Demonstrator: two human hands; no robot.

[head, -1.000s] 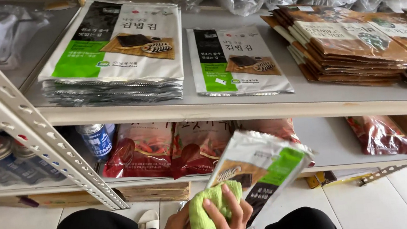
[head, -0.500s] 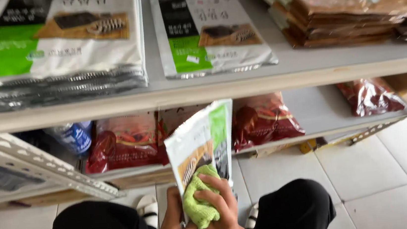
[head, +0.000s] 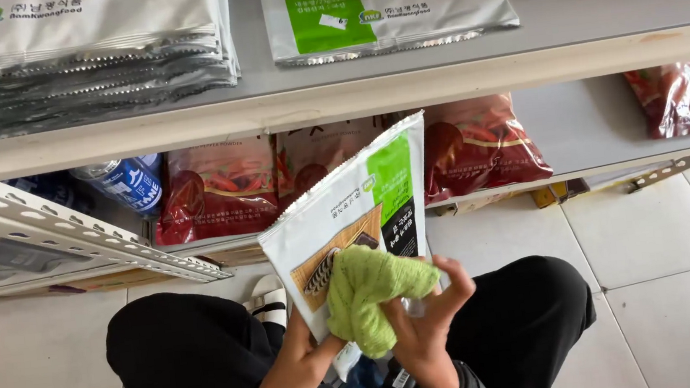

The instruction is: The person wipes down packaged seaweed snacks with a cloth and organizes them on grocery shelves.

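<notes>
At 6 o'clock, low centre of the view, between the knees:
packet: flat white-and-green seaweed packet [head: 363, 209], held upright, tilted toward 1 o'clock, top corner reaching the shelf edge line.
cloth: green knitted cloth [head: 369, 294], bunched, pressed against the packet's lower front.
right hand: right hand [head: 425, 330] at 5 o'clock of the packet; fingers curled around the cloth, thumb tip splayed out toward 2 o'clock, pressing the cloth on the packet.
left hand: left hand [head: 301, 350] at 7 o'clock; grips the packet's lower edge from behind, fingers mostly hidden, cannot tell their spread.
legs: black trousers [head: 192, 360], knees at 8 and 4 o'clock, person crouched on the pale tiled floor [head: 669, 230].
lower shelf: red snack bags [head: 218, 189] in a row at 12 o'clock behind the packet, blue can [head: 126, 183] at 10 o'clock.
upper shelf: grey shelf board [head: 581, 15]; stack of matching packets [head: 80, 68] at 11 o'clock, single one [head: 382, 9] at 12.
bracket: perforated metal strut [head: 71, 237] running diagonally at 9 o'clock.
</notes>
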